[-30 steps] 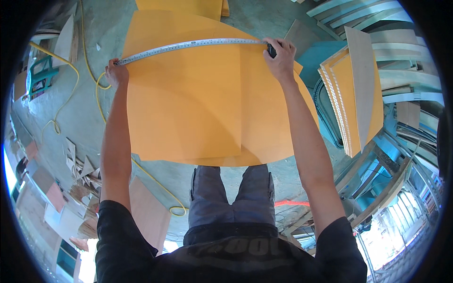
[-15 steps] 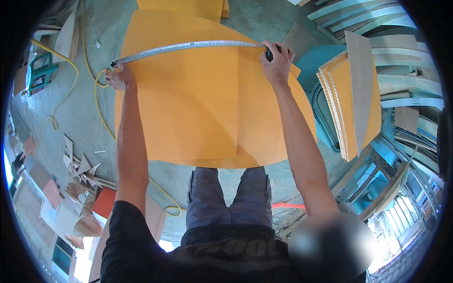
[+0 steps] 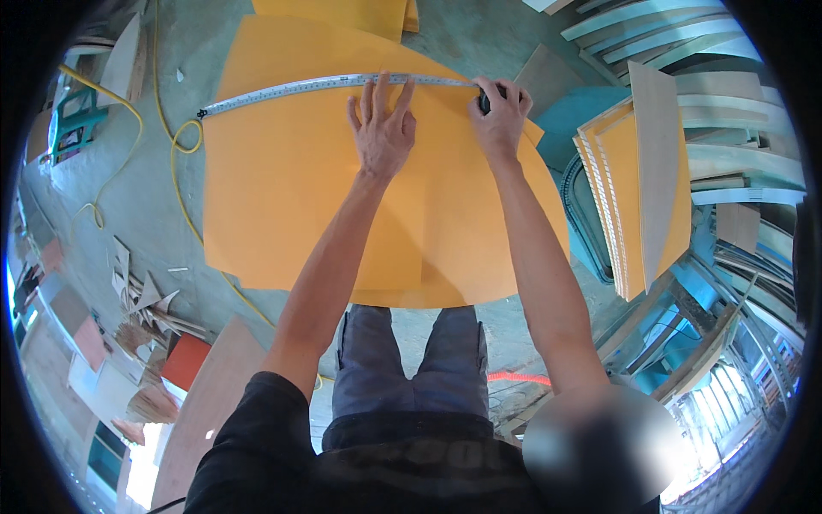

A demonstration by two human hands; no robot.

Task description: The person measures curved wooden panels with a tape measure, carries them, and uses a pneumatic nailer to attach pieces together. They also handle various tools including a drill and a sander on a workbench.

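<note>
A large orange-yellow board (image 3: 282,188) lies flat in front of me. Across its far part stretches the blade of a tape measure (image 3: 291,88), with its hooked end at the board's left edge. My left hand (image 3: 383,128) is spread on the board, its fingertips resting on the blade near the middle. At the right end, my right hand (image 3: 499,116) grips the dark tape measure case, which its fingers partly cover.
To the right stands a stack of orange boards (image 3: 616,201) with a pale wooden strip (image 3: 655,163) against it. A yellow cable (image 3: 161,111) runs along the floor at left. Wood offcuts (image 3: 145,295) are heaped there, beside a red-orange box (image 3: 186,361).
My left hand has left the hook end at the board's left edge and moved right, onto the middle of the blade. My right hand stays on the tape measure case.
</note>
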